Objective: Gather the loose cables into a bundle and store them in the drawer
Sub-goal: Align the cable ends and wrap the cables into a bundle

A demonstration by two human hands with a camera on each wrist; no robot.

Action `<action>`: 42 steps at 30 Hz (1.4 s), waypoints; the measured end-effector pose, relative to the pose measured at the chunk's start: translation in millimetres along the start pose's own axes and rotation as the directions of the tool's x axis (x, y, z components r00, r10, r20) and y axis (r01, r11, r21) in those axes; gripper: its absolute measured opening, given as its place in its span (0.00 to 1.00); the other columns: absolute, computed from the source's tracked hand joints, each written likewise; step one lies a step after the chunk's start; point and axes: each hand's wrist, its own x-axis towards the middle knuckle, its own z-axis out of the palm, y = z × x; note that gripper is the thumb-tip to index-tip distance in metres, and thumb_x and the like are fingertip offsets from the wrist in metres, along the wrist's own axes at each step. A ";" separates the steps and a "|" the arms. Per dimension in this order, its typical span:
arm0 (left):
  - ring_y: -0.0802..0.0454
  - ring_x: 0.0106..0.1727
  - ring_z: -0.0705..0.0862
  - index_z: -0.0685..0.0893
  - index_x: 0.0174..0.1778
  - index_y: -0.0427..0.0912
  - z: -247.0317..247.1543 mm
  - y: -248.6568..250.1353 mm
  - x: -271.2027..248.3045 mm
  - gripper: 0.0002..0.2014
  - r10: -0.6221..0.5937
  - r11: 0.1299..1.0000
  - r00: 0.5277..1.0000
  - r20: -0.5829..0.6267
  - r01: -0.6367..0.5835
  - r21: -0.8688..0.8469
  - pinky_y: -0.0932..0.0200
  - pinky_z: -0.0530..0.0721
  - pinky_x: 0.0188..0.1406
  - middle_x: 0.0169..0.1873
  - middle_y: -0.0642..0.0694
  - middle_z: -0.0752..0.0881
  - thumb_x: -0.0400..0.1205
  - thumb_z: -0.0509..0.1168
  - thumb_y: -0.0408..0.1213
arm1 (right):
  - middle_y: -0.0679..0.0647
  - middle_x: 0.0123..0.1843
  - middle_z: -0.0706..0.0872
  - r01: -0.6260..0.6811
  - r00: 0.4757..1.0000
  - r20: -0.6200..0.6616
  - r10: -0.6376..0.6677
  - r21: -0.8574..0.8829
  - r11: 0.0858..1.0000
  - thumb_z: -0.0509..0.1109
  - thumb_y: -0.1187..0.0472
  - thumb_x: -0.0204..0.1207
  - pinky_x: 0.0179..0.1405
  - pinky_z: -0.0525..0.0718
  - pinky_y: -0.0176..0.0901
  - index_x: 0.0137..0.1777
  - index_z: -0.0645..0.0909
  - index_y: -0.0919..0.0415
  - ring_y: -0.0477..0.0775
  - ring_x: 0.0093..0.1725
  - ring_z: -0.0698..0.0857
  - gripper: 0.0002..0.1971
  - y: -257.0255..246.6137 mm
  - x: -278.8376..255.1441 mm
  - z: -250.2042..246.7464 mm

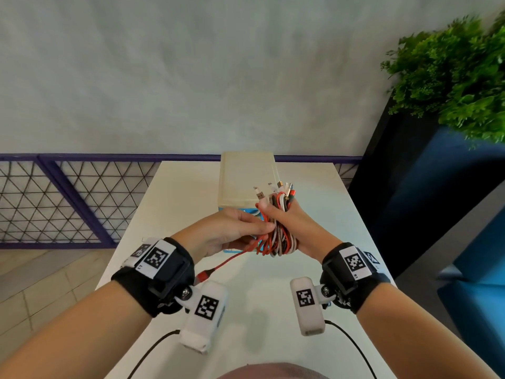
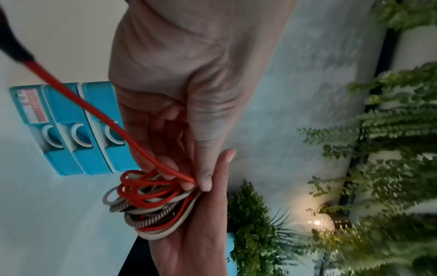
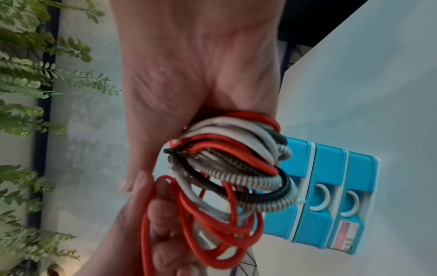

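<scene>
A bundle of red, white and braided cables [image 1: 278, 228] is gripped in my right hand [image 1: 293, 222] above the table, plug ends sticking up. My left hand [image 1: 235, 231] pinches the loose red cable [image 1: 232, 259] against the bundle; its red plug end hangs near my left wrist. In the left wrist view my thumb and fingers hold the red cable [image 2: 151, 153] at the coils [image 2: 151, 201]. The right wrist view shows the looped bundle [image 3: 236, 168] in my fist. Behind the hands stands the small drawer unit [image 1: 246, 181] with three blue drawer fronts [image 3: 328, 196], all closed.
The white table [image 1: 259, 310] reaches to a purple mesh railing [image 1: 68, 198] at the back. A green plant [image 1: 459, 77] on a dark stand is at the right, a blue seat [image 1: 475, 296] below it.
</scene>
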 end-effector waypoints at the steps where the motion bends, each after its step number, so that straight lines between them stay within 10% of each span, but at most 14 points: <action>1: 0.58 0.29 0.82 0.90 0.38 0.42 0.3 -1.3 1.1 0.08 0.011 0.999 1.000 0.001 -0.011 0.032 0.66 0.83 0.32 0.30 0.48 0.87 0.72 0.76 0.43 | 0.59 0.60 0.88 -0.005 1.000 0.004 0.005 -0.006 1.000 0.84 0.46 0.62 0.58 0.87 0.56 0.68 0.72 0.57 0.57 0.57 0.90 0.38 2.2 0.5 1.1; 9: 0.59 0.32 0.86 0.85 0.38 0.45 7.6 -4.8 -4.5 0.08 0.014 0.997 0.995 0.097 -0.021 0.073 0.65 0.86 0.38 0.31 0.51 0.88 0.80 0.68 0.44 | 0.55 0.53 0.91 0.017 0.998 -0.065 -0.024 -0.100 0.995 0.80 0.59 0.67 0.52 0.89 0.49 0.65 0.77 0.55 0.53 0.51 0.91 0.26 8.0 5.9 -2.7; 13: 0.57 0.21 0.69 0.76 0.34 0.46 4.8 -6.9 -12.7 0.16 -0.018 0.999 0.984 0.180 0.027 -0.044 0.65 0.74 0.26 0.23 0.52 0.72 0.86 0.56 0.48 | 0.52 0.46 0.89 0.090 0.966 -0.248 -0.080 0.031 0.995 0.72 0.70 0.74 0.48 0.88 0.48 0.61 0.80 0.64 0.52 0.46 0.89 0.16 2.1 7.5 -9.1; 20: 0.57 0.24 0.65 0.77 0.38 0.48 -11.6 -31.4 -19.4 0.15 -0.157 0.974 0.939 0.305 0.198 -0.109 0.65 0.69 0.28 0.27 0.52 0.69 0.87 0.54 0.49 | 0.63 0.41 0.85 0.123 0.956 -0.289 -0.054 0.227 0.966 0.70 0.66 0.78 0.37 0.90 0.48 0.56 0.78 0.66 0.54 0.36 0.90 0.09 -23.0 3.3 -38.2; 24: 0.56 0.32 0.77 0.86 0.36 0.51 -14.5 -31.4 -3.4 0.11 0.136 0.923 0.991 -0.019 -0.119 0.367 0.61 0.77 0.34 0.32 0.53 0.82 0.83 0.63 0.40 | 0.61 0.39 0.87 0.064 0.988 -0.149 -0.027 0.244 0.968 0.68 0.68 0.80 0.41 0.91 0.49 0.54 0.79 0.66 0.55 0.38 0.90 0.06 -28.3 -0.4 -28.1; 29: 0.68 0.37 0.82 0.86 0.39 0.51 -12.1 -11.7 3.0 0.05 0.529 0.763 0.831 -0.173 -0.376 0.525 0.76 0.76 0.39 0.36 0.57 0.87 0.75 0.73 0.35 | 0.64 0.42 0.88 -0.027 1.000 -0.013 0.029 0.123 0.992 0.67 0.68 0.79 0.39 0.90 0.49 0.51 0.80 0.67 0.59 0.41 0.91 0.04 -29.1 -3.5 -13.2; 42: 0.57 0.25 0.78 0.55 0.52 0.52 4.5 -22.4 12.6 0.31 0.634 0.692 0.721 -0.278 -0.368 0.621 0.67 0.75 0.25 0.29 0.48 0.82 0.71 0.74 0.32 | 0.58 0.43 0.90 -0.028 0.998 0.048 0.033 -0.090 0.996 0.77 0.69 0.69 0.47 0.90 0.50 0.57 0.81 0.63 0.57 0.44 0.91 0.17 -19.1 0.1 9.7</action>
